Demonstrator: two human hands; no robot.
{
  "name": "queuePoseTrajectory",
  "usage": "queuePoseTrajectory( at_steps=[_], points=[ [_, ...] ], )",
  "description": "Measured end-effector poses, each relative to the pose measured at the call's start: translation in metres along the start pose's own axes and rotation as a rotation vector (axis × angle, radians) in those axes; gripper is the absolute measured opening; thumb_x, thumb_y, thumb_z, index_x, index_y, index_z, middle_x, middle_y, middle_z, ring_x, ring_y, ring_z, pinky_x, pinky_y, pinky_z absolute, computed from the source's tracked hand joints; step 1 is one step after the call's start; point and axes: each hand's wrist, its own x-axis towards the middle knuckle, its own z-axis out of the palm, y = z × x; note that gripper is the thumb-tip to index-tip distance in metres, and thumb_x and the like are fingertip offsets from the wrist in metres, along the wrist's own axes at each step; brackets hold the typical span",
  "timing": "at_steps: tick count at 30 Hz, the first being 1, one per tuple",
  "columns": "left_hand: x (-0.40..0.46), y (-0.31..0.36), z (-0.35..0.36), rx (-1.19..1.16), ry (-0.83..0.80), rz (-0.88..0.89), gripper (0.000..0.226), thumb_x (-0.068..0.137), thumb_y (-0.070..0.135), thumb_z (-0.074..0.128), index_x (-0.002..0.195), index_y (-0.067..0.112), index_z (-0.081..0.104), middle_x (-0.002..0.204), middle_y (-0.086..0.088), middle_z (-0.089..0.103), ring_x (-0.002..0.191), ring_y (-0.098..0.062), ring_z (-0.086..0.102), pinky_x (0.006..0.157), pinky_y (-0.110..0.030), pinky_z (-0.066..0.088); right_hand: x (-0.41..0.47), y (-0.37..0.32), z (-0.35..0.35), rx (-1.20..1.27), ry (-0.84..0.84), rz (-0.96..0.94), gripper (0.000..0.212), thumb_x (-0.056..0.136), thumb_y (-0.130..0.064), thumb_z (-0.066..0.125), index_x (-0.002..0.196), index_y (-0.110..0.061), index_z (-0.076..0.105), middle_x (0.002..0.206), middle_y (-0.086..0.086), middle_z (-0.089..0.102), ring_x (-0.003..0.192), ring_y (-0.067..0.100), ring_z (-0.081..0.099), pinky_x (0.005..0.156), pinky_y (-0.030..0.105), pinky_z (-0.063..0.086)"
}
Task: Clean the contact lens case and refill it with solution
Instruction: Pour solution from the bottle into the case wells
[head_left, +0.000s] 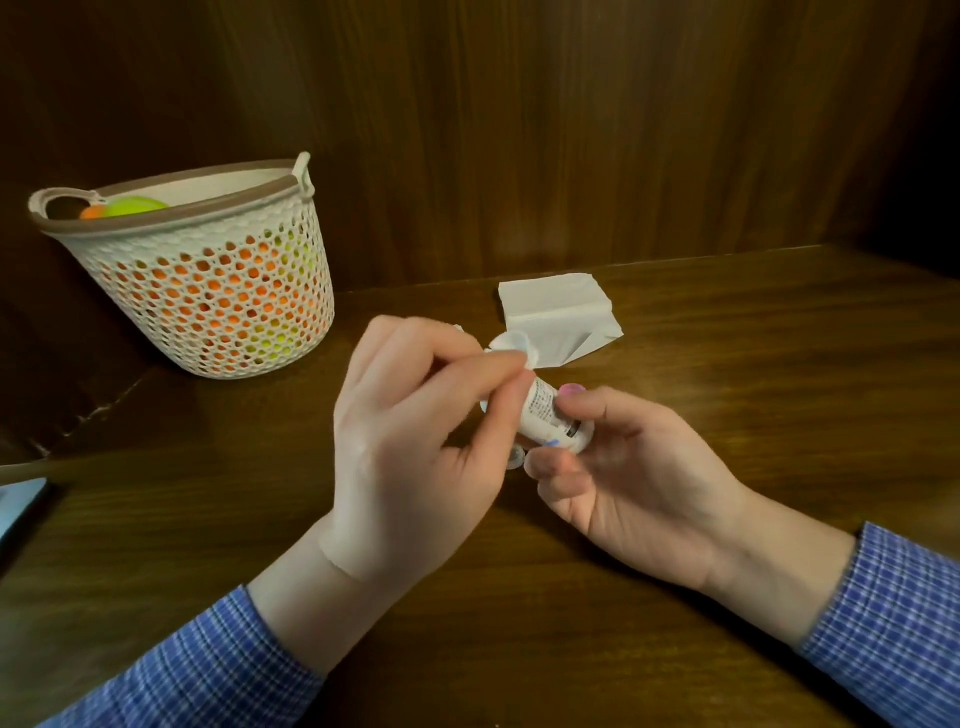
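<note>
Two blue checked sleeves (883, 613) are cut off by the lower edge of the view. Above the wooden table (727, 519), a small white solution bottle (550, 415) is held tilted between the hands. Its base is gripped by the right hand (634, 483), thumb on top and fingers curled beneath, so the lower label is partly covered. The bottle's upper end is hidden behind the fingers of the left hand (415, 441), which are curled and pinched together there. What is pinched cannot be made out with certainty.

Just beyond the left fingertips a round white piece (511, 345), possibly a cap or part of the lens case, is seen, mostly masked by the fingers. A small clear rim (515, 460) shows below the bottle between the two hands; its identity is unclear.

Just beyond the right hand a folded white tissue (556, 312) lies on the table. Far beyond the left hand stands a perforated white basket (208, 291) with orange and green contents. A pale object (18, 506) is cut off by the frame edge, left of the left hand.
</note>
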Motion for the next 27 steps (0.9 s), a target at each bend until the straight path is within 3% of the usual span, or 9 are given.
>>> queuePoseTrajectory(
  at_steps=[3, 7, 10, 13, 18, 22, 27],
  points=[
    [0.008, -0.006, -0.003, 0.024, 0.001, -0.037, 0.021, 0.09, 0.013, 0.075, 0.105, -0.002, 0.077, 0.088, -0.015, 0.068, 0.083, -0.026, 0.059, 0.078, -0.024, 0.04, 0.001, -0.002, -0.004, 0.016, 0.027, 0.0, 0.035, 0.098, -0.029, 0.06, 0.123, -0.003, 0.062, 0.086, 0.011, 0.059, 0.057, 0.011, 0.052, 0.051, 0.021, 0.047],
    [0.004, -0.021, -0.01, -0.086, -0.041, -0.207, 0.038, 0.09, 0.019, 0.064, 0.123, -0.001, 0.067, 0.099, -0.015, 0.063, 0.094, -0.022, 0.056, 0.079, -0.032, 0.046, -0.001, -0.012, -0.009, 0.166, 0.084, 0.013, 0.044, 0.091, -0.043, 0.068, 0.106, -0.003, 0.072, 0.067, -0.004, 0.038, 0.048, 0.007, 0.041, 0.045, 0.019, 0.036],
    [-0.019, -0.023, -0.013, -0.162, -0.368, -0.369, 0.055, 0.084, 0.024, 0.07, 0.136, 0.008, 0.06, 0.111, 0.001, 0.061, 0.1, -0.007, 0.054, 0.084, -0.017, 0.044, -0.001, -0.018, -0.007, 0.292, 0.173, -0.029, 0.048, 0.08, -0.045, 0.076, 0.109, -0.011, 0.059, 0.067, -0.008, 0.03, 0.046, 0.007, 0.038, 0.043, 0.02, 0.031],
    [-0.034, -0.022, -0.009, -0.179, -0.603, -0.357, 0.066, 0.082, 0.032, 0.073, 0.143, 0.015, 0.054, 0.117, 0.011, 0.058, 0.102, 0.002, 0.054, 0.083, -0.005, 0.041, 0.0, -0.02, -0.005, 0.328, 0.244, -0.06, 0.06, 0.073, -0.046, 0.079, 0.117, -0.013, 0.055, 0.063, -0.009, 0.028, 0.043, 0.006, 0.035, 0.043, 0.019, 0.027],
    [-0.038, -0.027, 0.004, -0.142, -0.749, -0.486, 0.085, 0.08, 0.04, 0.079, 0.152, 0.032, 0.034, 0.127, 0.021, 0.052, 0.102, 0.002, 0.056, 0.073, -0.009, 0.047, 0.001, -0.019, -0.005, 0.342, 0.301, -0.126, 0.076, 0.075, -0.046, 0.078, 0.136, -0.009, 0.053, 0.059, -0.001, 0.045, 0.045, 0.007, 0.044, 0.041, 0.017, 0.034],
    [-0.041, -0.035, 0.007, -0.194, -0.818, -0.522, 0.083, 0.084, 0.03, 0.081, 0.152, 0.027, 0.034, 0.112, 0.023, 0.057, 0.102, 0.005, 0.055, 0.081, -0.005, 0.046, 0.003, -0.015, -0.009, 0.345, 0.347, -0.137, 0.066, 0.074, -0.036, 0.078, 0.133, -0.012, 0.06, 0.075, 0.007, 0.063, 0.045, 0.009, 0.049, 0.037, 0.019, 0.04],
    [-0.041, -0.037, 0.007, -0.277, -0.803, -0.559, 0.077, 0.083, 0.023, 0.082, 0.148, 0.027, 0.04, 0.095, 0.021, 0.067, 0.096, 0.001, 0.062, 0.079, -0.008, 0.047, 0.006, -0.014, -0.011, 0.271, 0.347, -0.121, 0.053, 0.083, -0.04, 0.072, 0.128, -0.014, 0.062, 0.081, 0.009, 0.072, 0.045, 0.007, 0.048, 0.038, 0.015, 0.039]
  ],
)
